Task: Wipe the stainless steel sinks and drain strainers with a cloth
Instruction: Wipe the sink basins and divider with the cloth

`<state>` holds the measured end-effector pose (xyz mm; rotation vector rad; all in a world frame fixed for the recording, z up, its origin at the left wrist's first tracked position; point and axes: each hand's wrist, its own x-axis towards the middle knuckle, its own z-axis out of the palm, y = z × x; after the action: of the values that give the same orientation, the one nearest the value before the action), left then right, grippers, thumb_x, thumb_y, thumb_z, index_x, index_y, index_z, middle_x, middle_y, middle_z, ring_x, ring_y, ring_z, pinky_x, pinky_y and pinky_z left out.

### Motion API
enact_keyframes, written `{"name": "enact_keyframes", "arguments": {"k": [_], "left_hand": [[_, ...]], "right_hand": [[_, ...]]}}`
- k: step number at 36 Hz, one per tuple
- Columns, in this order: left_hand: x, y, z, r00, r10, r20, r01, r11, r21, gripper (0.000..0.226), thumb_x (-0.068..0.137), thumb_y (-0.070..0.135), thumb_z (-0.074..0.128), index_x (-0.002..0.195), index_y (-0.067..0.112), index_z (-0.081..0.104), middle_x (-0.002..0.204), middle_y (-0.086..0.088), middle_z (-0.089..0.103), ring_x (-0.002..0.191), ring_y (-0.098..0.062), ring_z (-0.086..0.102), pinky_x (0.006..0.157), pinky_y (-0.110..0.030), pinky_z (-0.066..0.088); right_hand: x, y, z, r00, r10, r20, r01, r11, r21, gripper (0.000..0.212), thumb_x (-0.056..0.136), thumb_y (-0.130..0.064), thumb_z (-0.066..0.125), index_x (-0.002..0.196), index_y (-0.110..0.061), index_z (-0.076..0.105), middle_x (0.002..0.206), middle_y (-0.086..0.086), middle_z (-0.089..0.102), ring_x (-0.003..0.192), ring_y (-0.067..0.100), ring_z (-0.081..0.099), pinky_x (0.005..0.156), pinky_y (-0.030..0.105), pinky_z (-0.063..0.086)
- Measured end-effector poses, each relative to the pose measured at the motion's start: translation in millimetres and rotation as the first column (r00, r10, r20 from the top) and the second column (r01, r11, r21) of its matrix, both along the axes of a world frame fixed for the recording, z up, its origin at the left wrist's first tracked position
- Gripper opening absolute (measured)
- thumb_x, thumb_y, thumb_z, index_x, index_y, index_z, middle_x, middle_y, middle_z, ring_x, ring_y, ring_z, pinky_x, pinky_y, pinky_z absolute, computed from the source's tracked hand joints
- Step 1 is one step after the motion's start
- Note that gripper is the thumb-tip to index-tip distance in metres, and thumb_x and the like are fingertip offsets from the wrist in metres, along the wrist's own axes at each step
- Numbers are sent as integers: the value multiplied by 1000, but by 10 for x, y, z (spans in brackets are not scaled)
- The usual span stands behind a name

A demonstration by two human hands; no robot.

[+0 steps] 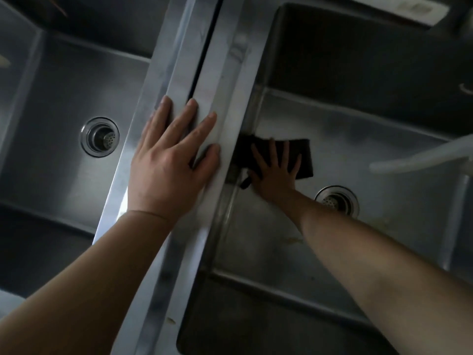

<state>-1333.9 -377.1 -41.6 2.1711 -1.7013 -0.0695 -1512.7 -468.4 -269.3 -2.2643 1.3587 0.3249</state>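
Two stainless steel sinks lie side by side, the left sink (58, 80) and the right sink (371, 129). A steel divider rim (220, 73) runs between them. My left hand (169, 160) rests flat on that rim with fingers spread, holding nothing. Down in the right sink, my right hand (275, 172) presses a dark cloth (304, 155) flat against the basin floor beside the left wall. The left drain strainer (100, 137) sits in the left basin. The right drain strainer (336, 200) lies just right of my right forearm.
A pale hose or spout (419, 158) reaches in from the right over the right sink. A white object (399, 8) sits on the far ledge at the top right. Small yellowish specks (294, 239) lie on the right basin floor.
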Motion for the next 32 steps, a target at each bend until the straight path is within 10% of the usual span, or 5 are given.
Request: {"name": "enact_keyframes", "arguments": {"k": [6,12,17,24,32], "left_hand": [[-10,36,48,1000,8,-13,-8,999,42,42,99,43,53,136,25,59,146,-3,52,143,-34,36,109,-51,41],[-356,394,180,994,99,-41,-95,991,93,41,98,25,43,134,15,61,148,-6,50,145,-35,31,117,-49,25],[-1359,1519,171,985,58,-162,-23,977,210,47,88,30,57,134,24,60,157,-6,36,150,-31,19,120,-54,17],[-1734,2076,74,979,186,-86,-128,882,454,70,83,51,55,148,33,41,166,-7,3,153,-32,-3,121,-54,4],[-1800,1945,153,989,133,66,-142,705,695,59,90,63,28,141,39,47,163,-5,24,152,-28,5,117,-60,-13]], "right_hand": [[-471,1011,8,945,326,-1,-326,944,-42,63,100,-60,30,154,-49,-1,167,3,-9,149,39,-20,112,70,-10],[-783,1425,175,656,754,-35,-754,656,-12,60,102,-55,31,154,-49,2,166,6,-10,147,44,-20,110,75,-10],[-897,1466,380,504,861,70,-861,507,-40,56,90,-42,64,143,-40,47,161,10,30,147,48,12,107,79,15],[-1831,1309,317,460,883,-86,-880,467,84,60,101,-54,37,150,-57,2,163,-6,-19,146,34,-29,114,64,-19],[-2726,1374,427,527,819,-226,-778,572,259,62,100,-61,18,136,-62,-32,152,-8,-43,131,32,-51,104,64,-29]]}}
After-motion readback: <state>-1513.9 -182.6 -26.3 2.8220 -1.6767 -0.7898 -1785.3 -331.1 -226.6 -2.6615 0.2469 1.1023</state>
